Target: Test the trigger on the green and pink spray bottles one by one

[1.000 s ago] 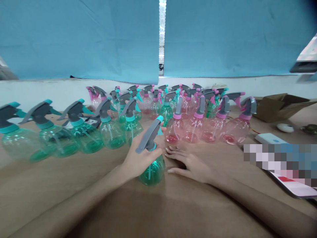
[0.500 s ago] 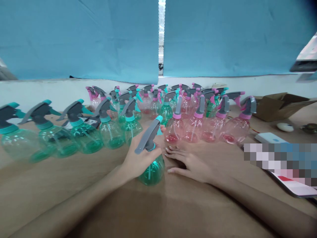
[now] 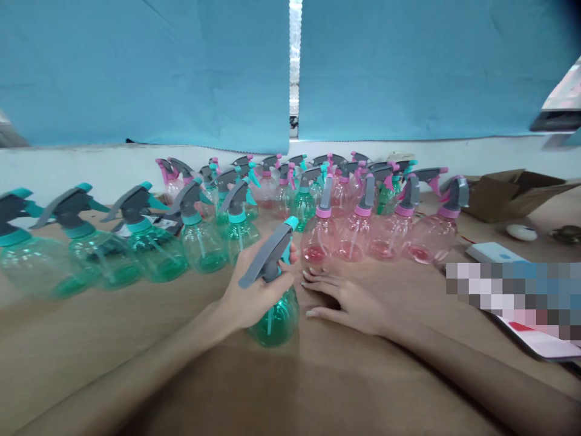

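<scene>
My left hand (image 3: 254, 290) is wrapped round the neck of a green spray bottle (image 3: 275, 321) with a grey and teal trigger head, at the middle of the wooden table (image 3: 218, 387). Palm down, my right hand (image 3: 349, 300) lies on the table just right of that bottle, its fingers spread and holding nothing. Beyond my right hand stands a row of pink spray bottles (image 3: 354, 236) with grey and pink heads. A row of green spray bottles (image 3: 158, 254) runs along the left.
More green and pink bottles (image 3: 305, 203) crowd together behind the front rows. At the right are an open cardboard box (image 3: 503, 197), a white mouse (image 3: 521, 232), a white box (image 3: 497, 252) and a partly blurred-out flat item (image 3: 544, 345). Blue cloth (image 3: 145, 72) hangs behind.
The green bottle in my left hand has shifted slightly left and toward me, and its head leans a little more. My right hand has stayed in place.
</scene>
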### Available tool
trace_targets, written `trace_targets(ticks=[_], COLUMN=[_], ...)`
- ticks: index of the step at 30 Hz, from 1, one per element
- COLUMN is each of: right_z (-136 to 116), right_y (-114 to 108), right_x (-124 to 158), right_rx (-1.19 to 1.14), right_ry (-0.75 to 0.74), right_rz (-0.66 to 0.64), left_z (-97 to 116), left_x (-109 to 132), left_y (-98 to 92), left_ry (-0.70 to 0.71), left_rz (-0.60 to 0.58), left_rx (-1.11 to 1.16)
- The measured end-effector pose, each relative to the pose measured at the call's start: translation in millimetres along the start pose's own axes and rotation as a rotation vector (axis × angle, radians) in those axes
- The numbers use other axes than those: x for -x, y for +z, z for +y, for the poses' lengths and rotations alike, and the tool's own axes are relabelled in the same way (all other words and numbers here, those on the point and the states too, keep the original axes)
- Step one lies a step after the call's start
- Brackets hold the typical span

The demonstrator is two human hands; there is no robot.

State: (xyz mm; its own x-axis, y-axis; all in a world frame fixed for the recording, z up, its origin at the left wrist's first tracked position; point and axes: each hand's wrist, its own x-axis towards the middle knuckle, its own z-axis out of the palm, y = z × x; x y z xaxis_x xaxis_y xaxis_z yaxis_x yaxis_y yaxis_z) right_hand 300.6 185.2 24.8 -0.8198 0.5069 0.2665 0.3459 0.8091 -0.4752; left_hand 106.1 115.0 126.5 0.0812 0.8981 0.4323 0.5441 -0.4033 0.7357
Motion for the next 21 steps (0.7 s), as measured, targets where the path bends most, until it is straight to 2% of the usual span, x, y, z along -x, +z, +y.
trace_targets(ticks=[7, 21], right_z=[-1.5, -1.5], right_y=[-1.5, -1.2], right_x=[0.5, 0.7], right_rx=[-0.017, -0.016], right_ry=[0.002, 0.002], right_rz=[0.001, 0.008], left_z=[-5.7, -6.5], left_x=[2.9, 1.5], left_y=[2.8, 4.9], left_ry=[-0.058, -0.029], left_rz=[-0.018, -0.014], left_rx=[-0.044, -0.079])
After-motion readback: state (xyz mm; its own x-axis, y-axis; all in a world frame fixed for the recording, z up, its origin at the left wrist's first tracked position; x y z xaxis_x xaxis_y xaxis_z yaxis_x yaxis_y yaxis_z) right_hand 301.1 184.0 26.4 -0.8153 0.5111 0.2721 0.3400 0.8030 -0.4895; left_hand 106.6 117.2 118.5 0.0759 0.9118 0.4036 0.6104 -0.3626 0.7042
